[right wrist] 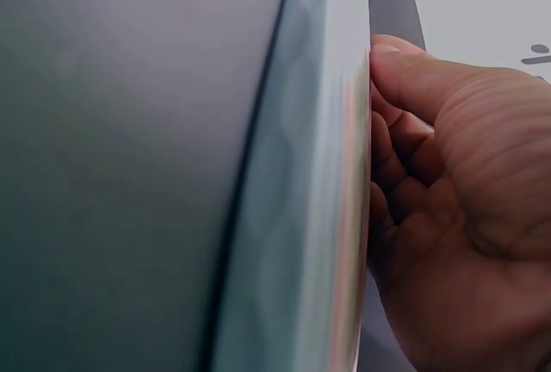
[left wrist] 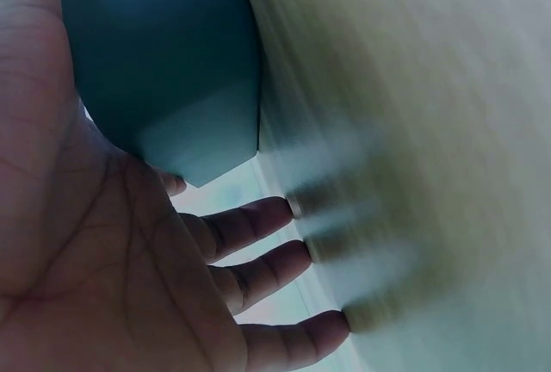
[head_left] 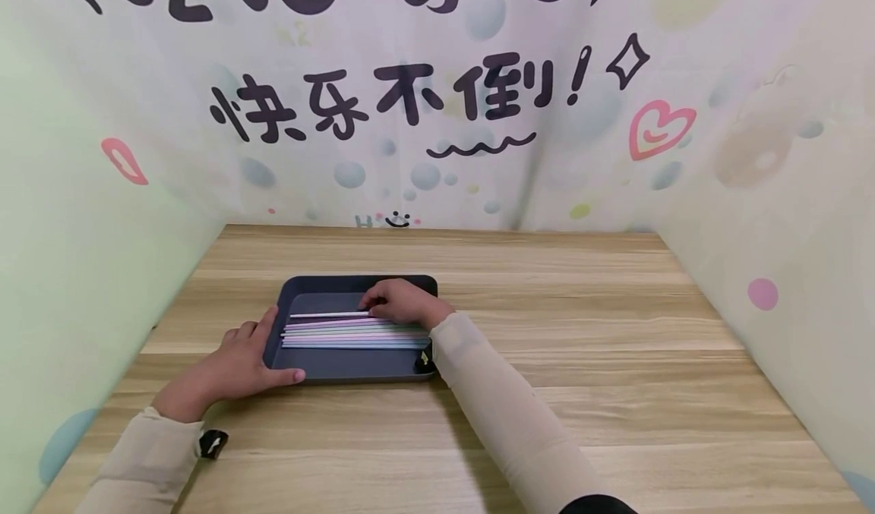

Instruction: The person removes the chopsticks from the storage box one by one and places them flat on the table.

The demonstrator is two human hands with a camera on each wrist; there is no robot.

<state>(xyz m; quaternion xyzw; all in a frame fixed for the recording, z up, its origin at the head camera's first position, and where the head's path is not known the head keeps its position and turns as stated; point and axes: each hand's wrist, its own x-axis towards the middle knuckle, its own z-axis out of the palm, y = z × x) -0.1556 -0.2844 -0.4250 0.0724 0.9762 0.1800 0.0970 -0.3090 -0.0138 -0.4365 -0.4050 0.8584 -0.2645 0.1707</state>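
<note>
A dark blue-grey tray (head_left: 342, 380) lies on the wooden table, with several thin pastel straws (head_left: 355, 336) side by side across it. My left hand (head_left: 235, 361) rests against the tray's left end, thumb along the front rim and fingers straight. In the left wrist view, the tray's corner (left wrist: 164, 62) sits between thumb and fingers, whose tips touch the table. Over the tray's right part, my right hand (head_left: 406, 302) pinches a white straw (head_left: 321, 315) lying slightly behind the others. The right wrist view has the thumb and curled fingers (right wrist: 389, 144) beside the straws (right wrist: 336, 243).
The wooden tabletop (head_left: 601, 347) extends to the right of the tray and in front of it. A printed cloth (head_left: 410, 180) hangs behind the table, with pale side panels at left and right. Black straps show at both wrists.
</note>
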